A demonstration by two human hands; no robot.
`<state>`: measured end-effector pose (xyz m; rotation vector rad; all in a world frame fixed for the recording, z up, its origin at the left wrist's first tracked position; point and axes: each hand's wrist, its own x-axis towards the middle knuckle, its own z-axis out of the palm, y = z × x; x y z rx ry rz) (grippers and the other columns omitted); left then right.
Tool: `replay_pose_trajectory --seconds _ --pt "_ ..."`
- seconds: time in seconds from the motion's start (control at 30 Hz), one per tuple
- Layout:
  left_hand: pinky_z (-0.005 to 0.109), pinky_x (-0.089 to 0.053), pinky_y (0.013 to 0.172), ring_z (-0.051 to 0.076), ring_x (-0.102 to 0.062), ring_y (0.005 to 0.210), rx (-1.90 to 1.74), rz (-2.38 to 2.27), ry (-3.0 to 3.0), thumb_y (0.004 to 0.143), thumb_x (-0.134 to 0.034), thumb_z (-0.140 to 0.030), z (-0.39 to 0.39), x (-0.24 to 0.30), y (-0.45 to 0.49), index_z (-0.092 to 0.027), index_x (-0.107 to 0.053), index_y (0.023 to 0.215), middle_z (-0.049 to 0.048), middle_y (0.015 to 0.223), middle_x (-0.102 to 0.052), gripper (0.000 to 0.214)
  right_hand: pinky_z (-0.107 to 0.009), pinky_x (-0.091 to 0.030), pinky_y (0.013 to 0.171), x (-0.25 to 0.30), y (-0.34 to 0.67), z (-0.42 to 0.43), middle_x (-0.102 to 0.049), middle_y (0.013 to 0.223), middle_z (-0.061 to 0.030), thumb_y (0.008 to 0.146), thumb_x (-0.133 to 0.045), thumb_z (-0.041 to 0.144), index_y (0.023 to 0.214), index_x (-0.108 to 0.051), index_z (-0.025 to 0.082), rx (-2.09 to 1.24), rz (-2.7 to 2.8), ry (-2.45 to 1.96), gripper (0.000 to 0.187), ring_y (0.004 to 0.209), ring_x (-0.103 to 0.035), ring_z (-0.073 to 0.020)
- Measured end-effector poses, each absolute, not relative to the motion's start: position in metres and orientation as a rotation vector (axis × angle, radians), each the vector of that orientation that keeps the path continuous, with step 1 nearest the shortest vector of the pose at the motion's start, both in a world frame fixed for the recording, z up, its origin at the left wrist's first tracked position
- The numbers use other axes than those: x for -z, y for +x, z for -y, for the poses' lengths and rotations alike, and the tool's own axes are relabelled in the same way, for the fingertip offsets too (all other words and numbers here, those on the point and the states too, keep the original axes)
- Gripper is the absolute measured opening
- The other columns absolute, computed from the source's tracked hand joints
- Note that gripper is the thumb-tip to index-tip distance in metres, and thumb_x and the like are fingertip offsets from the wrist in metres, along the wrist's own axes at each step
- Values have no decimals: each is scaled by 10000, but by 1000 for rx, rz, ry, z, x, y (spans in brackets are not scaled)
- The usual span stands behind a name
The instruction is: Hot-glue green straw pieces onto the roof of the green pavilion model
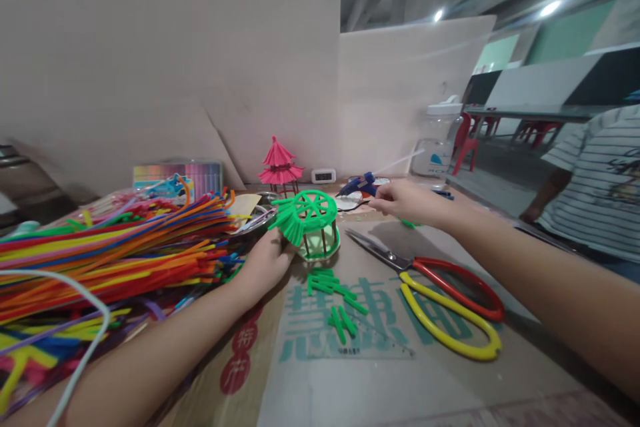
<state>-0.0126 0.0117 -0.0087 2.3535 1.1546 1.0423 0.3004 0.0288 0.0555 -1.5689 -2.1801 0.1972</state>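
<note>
My left hand [267, 260] grips the side of a small green pavilion model [320, 210], its thumb and fingers partly hidden behind it. The model has a spoked ring on top, brown posts, and a fringe of green strips on its left. My right hand [395, 203] is closed at the handle of a blue glue gun [361, 183], whose nozzle points left over a white round piece [349, 201]. The fingers hide most of the handle. Short green chenille pieces [325, 282] lie in front of the model. Scissors [440, 293] with red and yellow handles rest slightly open to the right.
A heap of coloured chenille stems [115, 267] covers the left side, crossed by a white cable [95, 300]. Behind stand a pink pagoda model [280, 163], a small digital clock [323, 176] and a clear jug [434, 147]. A person in a striped shirt [595, 173] is at the right.
</note>
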Motion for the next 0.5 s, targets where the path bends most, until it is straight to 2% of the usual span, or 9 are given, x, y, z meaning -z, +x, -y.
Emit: replay_pose_trajectory --seconds 0.13,0.2,0.27,0.4,0.5 --pt "436 -462 1053 246 -649 1007 -1027 -1086 2433 893 -490 -234 -9 6 -13 -197 -689 913 70 968 -728 204 -291 -272 502 -55 294 -26 -564 513 9 840 -616 352 564 -600 220 -210 2216 -1525 307 480 -456 -140" --pt "432 -469 1040 240 -656 951 -1035 -1105 2424 878 -501 -217 -6 6 -13 -198 -684 897 57 883 -719 185 -287 -295 513 -57 286 -19 -603 567 1 844 -614 355 617 -622 215 -188 2166 -1463 266 520 -492 -147" --pt "426 -471 1034 244 -653 983 -1057 -1118 2396 867 -513 -207 -4 5 -12 -188 -676 988 63 923 -714 204 -284 -340 545 -60 273 -7 -649 652 -12 881 -575 347 726 -652 209 -123 2025 -1364 222 587 -544 -159" --pt "402 -499 985 257 -639 1068 -1048 -1184 2335 878 -547 -270 0 3 -9 -170 -609 1170 106 1172 -677 315 -304 -431 641 -58 246 23 -674 760 -32 947 -523 334 1009 -684 202 50 1929 -1037 217 682 -593 -180" --pt "394 -507 969 260 -644 1054 -1037 -1214 2335 875 -595 -341 1 0 -7 -176 -587 1209 108 1156 -683 372 -348 -478 746 -47 233 37 -675 839 -50 954 -552 369 1168 -651 224 178 2089 -822 277 790 -618 -210"
